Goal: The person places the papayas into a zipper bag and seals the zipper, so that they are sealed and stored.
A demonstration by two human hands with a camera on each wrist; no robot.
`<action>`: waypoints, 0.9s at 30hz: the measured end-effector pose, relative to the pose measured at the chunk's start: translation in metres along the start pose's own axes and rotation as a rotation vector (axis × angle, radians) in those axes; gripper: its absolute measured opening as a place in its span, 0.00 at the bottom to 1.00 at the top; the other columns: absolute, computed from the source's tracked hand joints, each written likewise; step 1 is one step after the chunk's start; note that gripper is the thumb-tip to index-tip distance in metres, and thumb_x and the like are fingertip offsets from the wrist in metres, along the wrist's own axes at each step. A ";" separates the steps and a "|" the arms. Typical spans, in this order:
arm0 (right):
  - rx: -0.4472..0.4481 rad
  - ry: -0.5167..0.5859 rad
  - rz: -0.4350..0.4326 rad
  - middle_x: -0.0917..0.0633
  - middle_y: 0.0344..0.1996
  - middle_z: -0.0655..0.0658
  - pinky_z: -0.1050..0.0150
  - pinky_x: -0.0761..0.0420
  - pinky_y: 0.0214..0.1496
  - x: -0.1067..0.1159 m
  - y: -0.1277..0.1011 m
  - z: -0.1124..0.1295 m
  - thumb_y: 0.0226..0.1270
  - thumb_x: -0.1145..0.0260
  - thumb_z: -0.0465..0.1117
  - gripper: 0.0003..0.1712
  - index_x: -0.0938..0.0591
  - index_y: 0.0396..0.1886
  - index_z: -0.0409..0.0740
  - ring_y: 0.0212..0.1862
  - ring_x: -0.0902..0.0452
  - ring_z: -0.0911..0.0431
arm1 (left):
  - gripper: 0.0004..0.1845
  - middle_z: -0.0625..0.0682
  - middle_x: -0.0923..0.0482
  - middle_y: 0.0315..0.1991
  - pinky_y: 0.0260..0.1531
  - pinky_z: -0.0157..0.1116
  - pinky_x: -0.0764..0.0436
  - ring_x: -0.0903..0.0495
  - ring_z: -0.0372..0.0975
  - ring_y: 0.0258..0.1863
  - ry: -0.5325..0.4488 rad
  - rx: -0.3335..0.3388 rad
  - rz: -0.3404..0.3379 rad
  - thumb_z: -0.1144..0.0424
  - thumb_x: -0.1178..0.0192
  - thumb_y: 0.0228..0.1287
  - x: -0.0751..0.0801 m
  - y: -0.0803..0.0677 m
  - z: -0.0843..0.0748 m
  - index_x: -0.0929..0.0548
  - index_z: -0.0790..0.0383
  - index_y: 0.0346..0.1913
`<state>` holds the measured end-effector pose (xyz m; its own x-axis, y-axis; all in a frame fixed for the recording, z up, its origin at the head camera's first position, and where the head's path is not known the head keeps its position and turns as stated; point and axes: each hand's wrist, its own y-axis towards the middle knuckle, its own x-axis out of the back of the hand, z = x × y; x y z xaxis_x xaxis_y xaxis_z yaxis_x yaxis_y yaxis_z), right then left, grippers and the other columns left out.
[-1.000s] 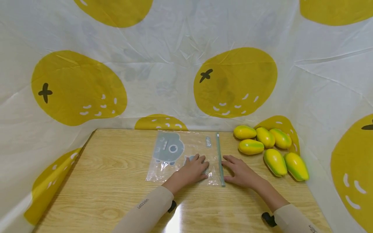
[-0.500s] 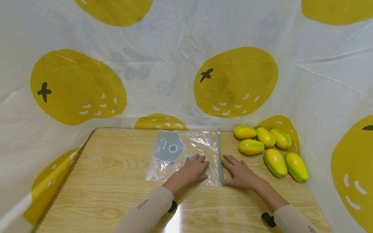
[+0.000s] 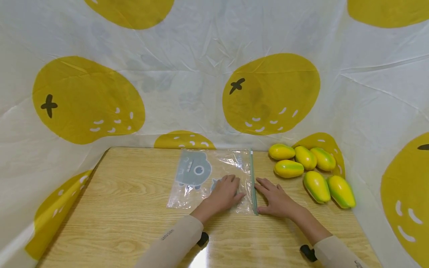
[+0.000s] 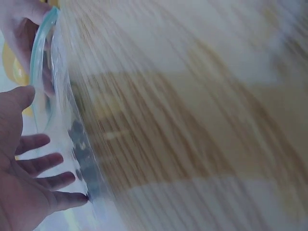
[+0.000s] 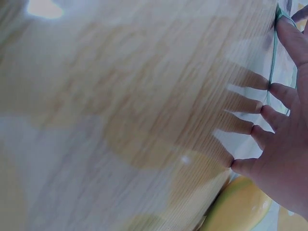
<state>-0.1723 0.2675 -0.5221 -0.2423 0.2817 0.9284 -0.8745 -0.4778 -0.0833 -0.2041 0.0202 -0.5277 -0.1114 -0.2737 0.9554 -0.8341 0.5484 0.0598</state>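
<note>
A clear zip bag (image 3: 193,170) with a grey-blue cartoon print lies on the wooden table, its green zip strip (image 3: 253,186) facing right. My left hand (image 3: 225,192) rests on the bag's film left of the strip, thumb pointing towards it. Spread fingers (image 4: 45,166) of that hand show in the left wrist view, where the strip bows up from the table. Along the strip's outer side is my right hand (image 3: 277,200), fingers spread. In the right wrist view its thumb touches the strip's near end, and its fingertips (image 5: 240,166) touch the tabletop.
Several yellow-green fruits (image 3: 305,158), mango- or papaya-shaped, lie at the back right, beyond the right hand. A white cloth (image 3: 187,93) printed with big yellow fruits walls the table (image 3: 134,208) at the back and both sides.
My right hand has come slightly left, up against the zip strip, and the near film has shifted. My left hand has slid a little right, its thumb now reaching out towards the strip.
</note>
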 end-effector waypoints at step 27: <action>-0.007 0.030 0.025 0.39 0.80 0.33 0.17 0.46 0.67 0.005 0.002 0.005 0.61 0.23 0.57 0.51 0.32 0.77 0.38 0.79 0.48 0.29 | 0.60 0.69 0.48 0.81 0.75 0.61 0.39 0.49 0.62 0.81 -0.129 0.321 0.093 0.26 0.42 0.63 -0.016 0.024 -0.044 0.46 0.70 0.81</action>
<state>-0.1729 0.2642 -0.5163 -0.2764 0.2950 0.9146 -0.8712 -0.4788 -0.1088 -0.1986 0.0722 -0.5290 -0.2451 -0.3425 0.9070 -0.9421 0.3049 -0.1394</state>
